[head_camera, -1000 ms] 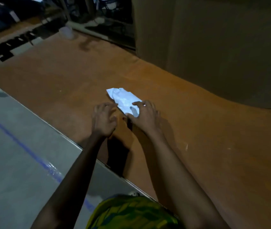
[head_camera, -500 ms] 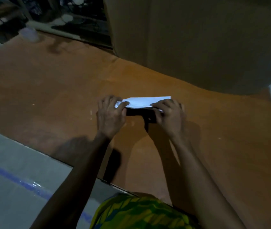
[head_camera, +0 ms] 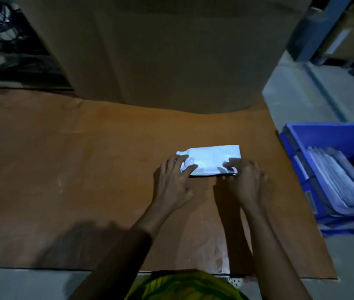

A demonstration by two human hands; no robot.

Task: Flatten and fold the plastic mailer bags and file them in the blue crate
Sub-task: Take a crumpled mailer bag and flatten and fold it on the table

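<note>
Pressing a folded white mailer bag [head_camera: 212, 159] against the brown tabletop [head_camera: 85, 169], just ahead of both wrists. Pinned at its left end under the spread fingers of the left hand [head_camera: 175, 180], a wide grip holding nothing. Covered at its near right corner by the curled fingers of the right hand [head_camera: 246, 180]; cannot tell whether pinching or only pressing. Well off to the right of that grip, the blue crate [head_camera: 323, 135], already part filled with filed bags [head_camera: 340, 180] leaning in a row. Likely to spring open once released, slick plastic keeping a crease poorly; likely to slide on the smooth board under uneven pressure, skewing the fold before filing.
</note>
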